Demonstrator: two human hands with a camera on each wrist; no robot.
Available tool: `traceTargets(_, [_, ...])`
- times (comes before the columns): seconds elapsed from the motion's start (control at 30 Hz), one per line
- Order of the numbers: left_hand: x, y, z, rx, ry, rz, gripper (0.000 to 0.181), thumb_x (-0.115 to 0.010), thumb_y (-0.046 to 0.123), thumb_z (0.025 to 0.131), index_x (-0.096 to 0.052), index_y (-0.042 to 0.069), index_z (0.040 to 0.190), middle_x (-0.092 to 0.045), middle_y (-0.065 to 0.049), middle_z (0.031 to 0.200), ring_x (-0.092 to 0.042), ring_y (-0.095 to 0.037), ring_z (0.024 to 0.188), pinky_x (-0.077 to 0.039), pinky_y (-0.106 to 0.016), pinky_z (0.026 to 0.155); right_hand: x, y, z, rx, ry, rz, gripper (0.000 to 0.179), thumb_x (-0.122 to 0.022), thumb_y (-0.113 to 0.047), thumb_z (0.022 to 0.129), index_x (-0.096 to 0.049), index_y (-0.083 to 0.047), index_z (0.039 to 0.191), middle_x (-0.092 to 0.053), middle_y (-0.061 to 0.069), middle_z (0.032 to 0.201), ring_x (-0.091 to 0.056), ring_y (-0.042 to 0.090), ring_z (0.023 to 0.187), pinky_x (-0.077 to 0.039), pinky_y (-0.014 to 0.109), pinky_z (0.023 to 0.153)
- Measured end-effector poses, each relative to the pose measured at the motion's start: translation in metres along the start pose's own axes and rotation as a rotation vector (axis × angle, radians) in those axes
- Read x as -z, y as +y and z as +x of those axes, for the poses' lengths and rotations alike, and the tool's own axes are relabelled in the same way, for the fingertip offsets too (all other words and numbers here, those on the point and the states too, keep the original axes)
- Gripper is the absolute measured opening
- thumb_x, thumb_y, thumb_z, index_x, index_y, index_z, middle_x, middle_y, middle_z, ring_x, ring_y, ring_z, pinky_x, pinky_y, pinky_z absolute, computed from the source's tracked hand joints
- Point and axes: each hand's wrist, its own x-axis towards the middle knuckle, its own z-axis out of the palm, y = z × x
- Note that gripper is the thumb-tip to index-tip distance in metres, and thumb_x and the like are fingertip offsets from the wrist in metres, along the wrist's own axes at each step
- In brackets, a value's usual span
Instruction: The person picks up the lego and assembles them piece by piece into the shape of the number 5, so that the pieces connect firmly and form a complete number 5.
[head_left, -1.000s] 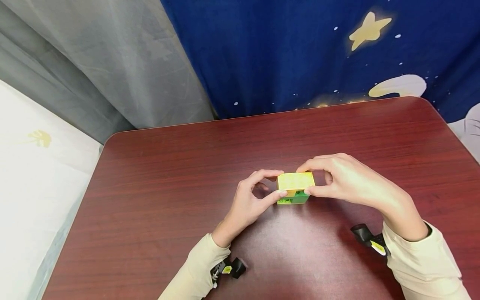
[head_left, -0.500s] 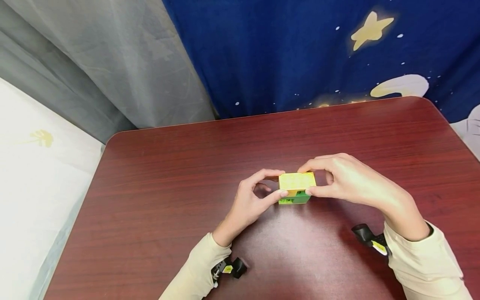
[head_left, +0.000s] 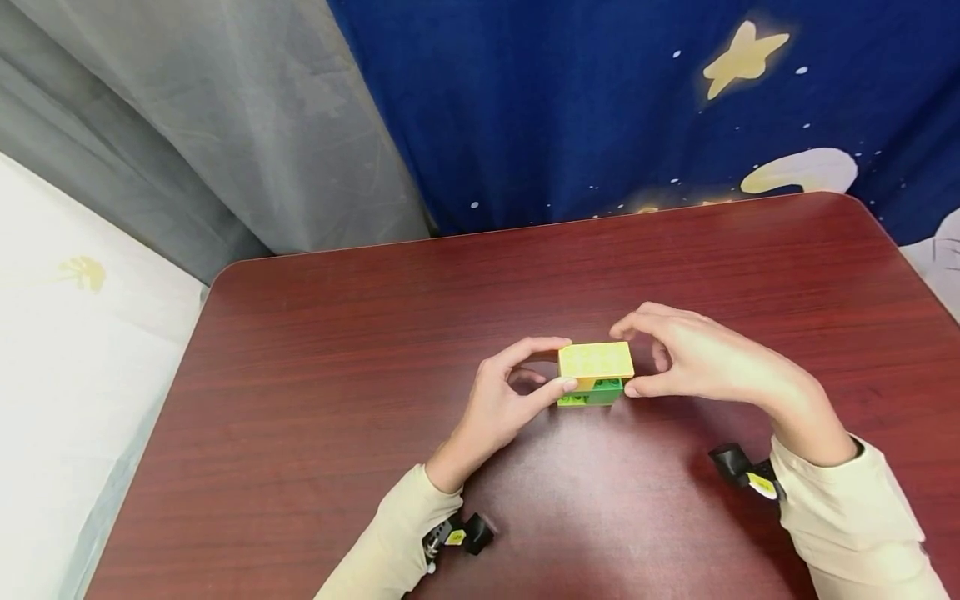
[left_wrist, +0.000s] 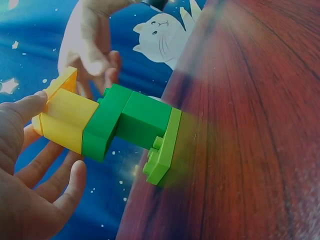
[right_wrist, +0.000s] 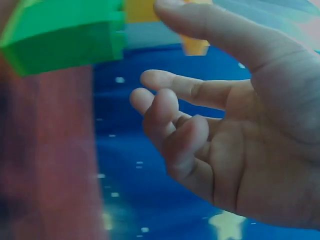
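Observation:
A stack of toy building bricks (head_left: 603,393) stands on the table. From the bottom, the left wrist view shows a thin lime-green brick (left_wrist: 167,155), two green bricks, one stacked off-centre on the other (left_wrist: 105,127), a yellow brick (left_wrist: 70,120) and a flat yellow top piece (left_wrist: 65,81). My left hand (head_left: 510,383) pinches the upper yellow part at its left end, thumb in front and index finger behind. My right hand (head_left: 701,358) hovers just right of the stack, fingers loosely bent and apart from the bricks, with nothing in it (right_wrist: 235,135).
The dark red wooden table (head_left: 337,375) has rounded far corners. Behind it hang a blue curtain (head_left: 562,108) with stars and a grey curtain (head_left: 247,125). A white cloth (head_left: 75,400) is at the left. Black wrist cameras sit at both sleeves.
My right hand has let go of the yellow top piece and moved slightly right, its thumb and finger now apart from it. My left hand keeps its hold.

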Motion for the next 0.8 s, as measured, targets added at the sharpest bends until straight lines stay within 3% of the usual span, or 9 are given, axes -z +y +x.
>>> traceTargets(0.23, [-0.002,-0.028,-0.001,-0.006,-0.008,0.009,0.037,-0.075,0.015,0.079,-0.064,0.016,0.114,-0.064,0.006,0.109,-0.058,-0.01,0.099,-0.051,-0.031,0.072,-0.014,0.015,0.005,0.024,-0.018,0.088,0.027,-0.081,-0.02,0.069,-0.066,-0.019,0.091,-0.051,-0.004,0.077,-0.041,0.007,0.055,-0.036,0.023,0.051])
traceTargets(0.3, [-0.002,-0.026,-0.001,-0.004,-0.009,0.009,0.037,-0.076,0.012,0.078,-0.064,0.013,0.114,-0.064,0.003,0.109,-0.058,-0.011,0.099,-0.051,-0.031,0.072,-0.014,0.016,0.005,0.033,-0.023,0.103,0.024,-0.081,-0.02,0.07,-0.064,-0.02,0.087,-0.049,-0.005,0.071,-0.04,0.006,0.054,-0.035,0.023,0.05])
traceTargets(0.53, [0.002,0.005,0.001,0.023,-0.019,-0.012,0.034,-0.073,0.002,0.078,-0.064,0.001,0.11,-0.064,-0.009,0.107,-0.059,-0.018,0.097,-0.052,-0.039,0.07,-0.015,0.017,0.006,0.0,-0.051,0.142,0.026,-0.08,-0.016,0.069,-0.054,-0.02,0.073,-0.047,-0.01,0.06,-0.042,0.006,0.052,-0.036,0.022,0.048])
traceTargets(0.8, [0.003,0.01,0.002,0.087,-0.075,-0.021,0.035,-0.071,0.003,0.08,-0.062,0.002,0.114,-0.062,-0.008,0.104,-0.058,-0.018,0.096,-0.053,-0.038,0.068,-0.015,0.013,0.006,-0.043,-0.054,0.129,0.026,-0.08,-0.015,0.068,-0.054,-0.02,0.07,-0.043,-0.011,0.055,-0.04,0.005,0.05,-0.033,0.022,0.049])
